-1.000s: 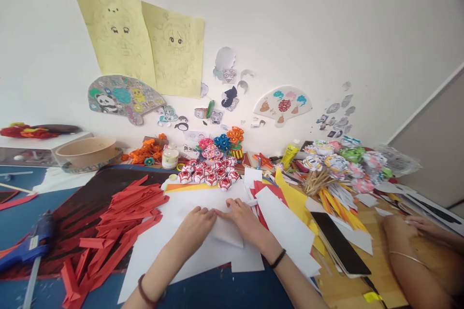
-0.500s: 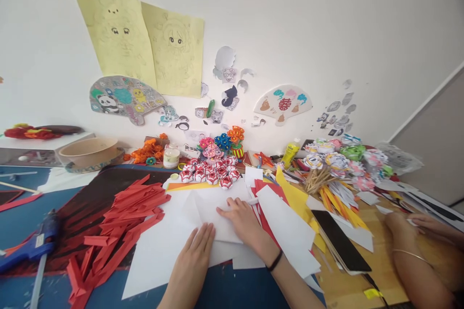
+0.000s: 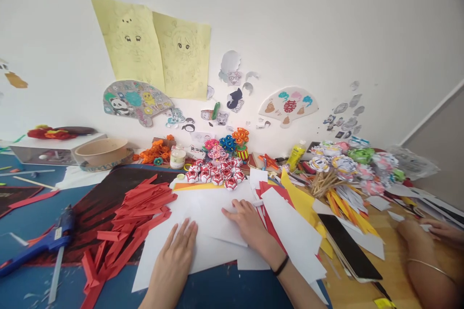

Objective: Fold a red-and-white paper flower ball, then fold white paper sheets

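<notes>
My left hand (image 3: pixel 176 251) lies flat with its fingers stretched out, on a large sheet of white paper (image 3: pixel 145 265). To its right, my right hand (image 3: pixel 250 224) rests on a smaller folded white sheet (image 3: pixel 210 212), pressing it down with fingers apart and a little bent. A folded edge of that sheet runs under the right palm. Just behind the sheets stand several red and white paper flowers (image 3: pixel 225 170). Red folded paper strips (image 3: pixel 134 217) are heaped to the left of my left hand.
A blue glue gun (image 3: pixel 60 236) lies at far left. Right of my hands are loose white sheets (image 3: pixel 290 227), yellow paper (image 3: pixel 300 203) and a black phone (image 3: pixel 348 246). Paper bouquets (image 3: pixel 340 159) lie behind them. Another person's arm (image 3: pixel 422 260) rests at the right edge.
My left hand has slid left, away from my right hand. The raised left part of the folded sheet now lies flatter. My right hand stays on the paper; the whole view has shifted slightly.
</notes>
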`<action>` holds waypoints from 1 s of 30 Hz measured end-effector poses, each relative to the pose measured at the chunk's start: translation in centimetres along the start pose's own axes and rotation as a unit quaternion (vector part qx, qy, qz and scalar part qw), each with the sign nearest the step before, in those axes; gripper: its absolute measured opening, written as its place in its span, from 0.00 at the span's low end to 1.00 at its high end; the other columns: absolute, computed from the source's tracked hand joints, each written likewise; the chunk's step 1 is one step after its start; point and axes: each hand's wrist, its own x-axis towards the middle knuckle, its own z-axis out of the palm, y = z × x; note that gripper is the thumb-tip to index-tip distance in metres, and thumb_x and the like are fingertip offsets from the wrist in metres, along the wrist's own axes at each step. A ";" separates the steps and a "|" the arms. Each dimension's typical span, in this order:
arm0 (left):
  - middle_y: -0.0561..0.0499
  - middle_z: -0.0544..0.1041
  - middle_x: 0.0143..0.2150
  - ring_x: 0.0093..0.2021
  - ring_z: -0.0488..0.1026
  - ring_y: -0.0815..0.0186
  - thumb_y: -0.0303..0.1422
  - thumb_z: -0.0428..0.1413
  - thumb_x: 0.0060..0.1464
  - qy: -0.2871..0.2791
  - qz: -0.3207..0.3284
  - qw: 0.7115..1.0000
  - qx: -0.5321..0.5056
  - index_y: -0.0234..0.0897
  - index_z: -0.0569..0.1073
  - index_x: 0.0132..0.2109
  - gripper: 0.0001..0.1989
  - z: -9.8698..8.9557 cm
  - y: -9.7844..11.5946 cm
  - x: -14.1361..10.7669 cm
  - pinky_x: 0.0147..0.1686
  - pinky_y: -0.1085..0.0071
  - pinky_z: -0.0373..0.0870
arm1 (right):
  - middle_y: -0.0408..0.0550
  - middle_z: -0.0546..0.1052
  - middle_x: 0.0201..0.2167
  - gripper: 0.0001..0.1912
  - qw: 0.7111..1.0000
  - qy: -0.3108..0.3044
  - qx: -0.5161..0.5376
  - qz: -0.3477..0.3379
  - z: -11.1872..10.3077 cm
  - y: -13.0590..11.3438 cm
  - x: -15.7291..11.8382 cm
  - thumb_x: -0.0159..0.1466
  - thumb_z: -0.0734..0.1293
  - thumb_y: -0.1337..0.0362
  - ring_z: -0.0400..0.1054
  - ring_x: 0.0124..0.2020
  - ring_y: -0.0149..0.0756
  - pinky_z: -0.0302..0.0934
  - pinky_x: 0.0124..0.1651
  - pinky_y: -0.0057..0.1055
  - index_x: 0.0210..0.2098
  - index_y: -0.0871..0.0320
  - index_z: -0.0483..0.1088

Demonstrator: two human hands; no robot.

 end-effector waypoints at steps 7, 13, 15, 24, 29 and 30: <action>0.43 0.70 0.60 0.63 0.62 0.55 0.17 0.40 0.52 0.019 -0.050 0.999 0.006 0.35 0.72 0.56 0.29 0.4 -1.1 -0.4 0.61 0.50 0.57 | 0.49 0.67 0.48 0.30 1.000 0.008 0.018 0.003 0.3 0.1 -0.2 0.65 0.54 0.77 0.60 0.48 0.42 0.56 0.49 0.36 0.59 0.40 0.63; 0.34 0.73 0.55 0.59 0.66 0.50 0.17 0.40 0.52 0.019 -0.063 0.997 0.037 0.25 0.75 0.51 0.26 -0.1 -2.1 -1.5 0.62 0.48 0.56 | 0.49 0.67 0.49 0.31 1.000 0.000 0.023 0.002 0.5 0.3 -0.1 0.64 0.55 0.78 0.59 0.48 0.42 0.56 0.50 0.36 0.59 0.41 0.62; 0.33 0.73 0.55 0.59 0.66 0.48 0.17 0.41 0.52 0.010 -0.071 0.997 0.041 0.23 0.76 0.50 0.25 -0.6 -2.3 -1.6 0.62 0.49 0.56 | 0.50 0.66 0.50 0.31 1.000 -0.009 0.022 0.006 0.5 0.3 0.0 0.64 0.56 0.78 0.59 0.49 0.42 0.56 0.50 0.36 0.59 0.41 0.62; 0.37 0.67 0.61 0.61 0.65 0.53 0.30 0.43 0.63 0.016 -0.011 0.999 -0.049 0.28 0.66 0.60 0.22 0.8 2.1 5.6 0.59 0.53 0.63 | 0.50 0.66 0.51 0.33 0.999 -0.014 0.030 0.001 0.1 0.4 -0.1 0.62 0.57 0.79 0.58 0.50 0.43 0.54 0.51 0.37 0.60 0.41 0.60; 0.38 0.64 0.63 0.62 0.63 0.53 0.36 0.47 0.63 0.019 0.015 0.993 -0.118 0.31 0.63 0.63 0.24 3.1 4.1 5.3 0.56 0.56 0.68 | 0.50 0.66 0.51 0.31 0.999 0.004 0.039 0.001 0.5 0.4 -0.1 0.63 0.57 0.77 0.58 0.49 0.42 0.54 0.51 0.37 0.60 0.43 0.60; 0.39 0.62 0.64 0.63 0.61 0.54 0.36 0.47 0.62 0.020 0.027 0.991 -0.132 0.32 0.61 0.64 0.25 3.1 4.5 4.6 0.57 0.57 0.67 | 0.50 0.66 0.51 0.31 0.999 0.006 0.041 0.001 0.5 0.4 -0.2 0.63 0.57 0.77 0.58 0.50 0.43 0.54 0.51 0.37 0.60 0.43 0.61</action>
